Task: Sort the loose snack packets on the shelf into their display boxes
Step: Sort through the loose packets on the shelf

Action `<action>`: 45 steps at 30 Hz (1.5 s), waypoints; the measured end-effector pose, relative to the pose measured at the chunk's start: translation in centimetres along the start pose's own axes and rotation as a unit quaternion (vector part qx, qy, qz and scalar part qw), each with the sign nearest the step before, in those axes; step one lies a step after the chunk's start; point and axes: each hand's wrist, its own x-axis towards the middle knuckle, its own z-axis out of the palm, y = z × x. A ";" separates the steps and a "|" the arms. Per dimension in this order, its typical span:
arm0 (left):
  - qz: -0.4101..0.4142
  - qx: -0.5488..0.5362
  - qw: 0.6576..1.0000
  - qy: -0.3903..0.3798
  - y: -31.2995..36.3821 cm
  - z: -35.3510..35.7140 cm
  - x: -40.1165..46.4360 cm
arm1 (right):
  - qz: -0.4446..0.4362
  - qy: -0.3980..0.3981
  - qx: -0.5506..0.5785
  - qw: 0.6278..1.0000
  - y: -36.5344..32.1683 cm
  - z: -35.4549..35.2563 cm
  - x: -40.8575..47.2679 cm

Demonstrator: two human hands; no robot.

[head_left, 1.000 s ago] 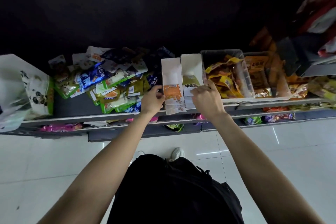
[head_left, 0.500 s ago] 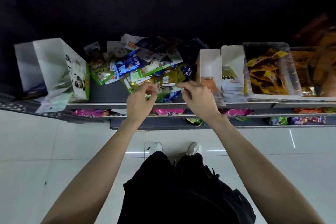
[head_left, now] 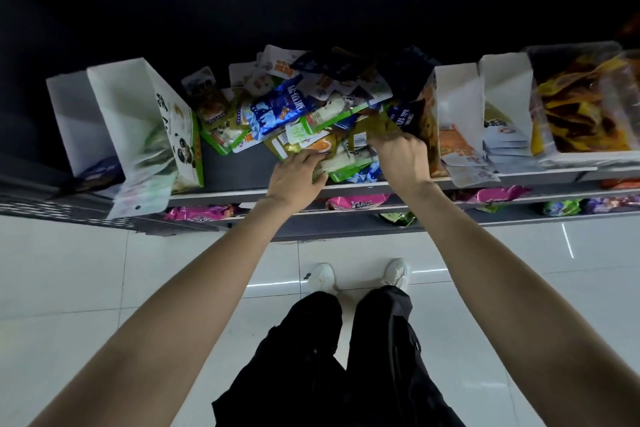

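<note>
Loose snack packets (head_left: 298, 121): heaped mid-shelf, spilling to shelf front lip (head_left: 221, 196). Left hand (head_left: 296, 180) gripping green-edged packet (head_left: 341, 165); right hand (head_left: 401, 158) pinching olive packet (head_left: 375, 130). Panda display box (head_left: 156, 125) left, orange-packet box (head_left: 453, 121) right; bare shelf between panda box and heap.

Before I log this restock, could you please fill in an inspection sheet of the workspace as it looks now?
Surface: dark shelf, front strip bare.
Job's things: loose packets heaped mid-shelf; panda box at left; two white boxes at right, part filled.
Clutter: clear bin of orange packets far right; pink packets on the shelf below.
Grippers: left hand grips a packet at the heap's front; right hand grips an olive packet.
Cables: nothing seen.
Surroundings: white tiled floor; darkness above the shelf.
</note>
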 end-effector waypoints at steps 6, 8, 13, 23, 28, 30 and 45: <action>0.054 -0.183 0.973 0.127 2.3 -3.0 -1.2 | -0.005 0.317 0.182 0.931 0.4 -4.6 -4.4; 0.082 -0.253 0.958 0.104 3.5 -4.4 -1.5 | 0.063 0.326 0.257 0.907 1.0 -5.1 -5.0; 0.093 -0.294 0.951 0.011 5.4 -3.9 0.6 | 0.115 0.282 0.338 0.891 1.3 -2.4 -4.1; -0.031 -0.265 0.954 0.133 5.3 -3.1 3.7 | 0.073 0.191 0.310 0.928 2.3 -1.3 1.1; -0.121 -0.287 0.938 0.154 4.4 -2.6 4.6 | -0.006 0.023 0.195 0.980 0.0 0.9 0.5; -0.131 -0.311 0.926 0.169 4.0 -2.9 4.6 | -0.010 -0.047 0.154 0.987 -0.7 2.1 0.3; -0.143 -0.737 0.655 0.083 10.8 -7.5 -3.4 | 0.280 0.096 0.714 0.635 -0.1 -8.3 -8.3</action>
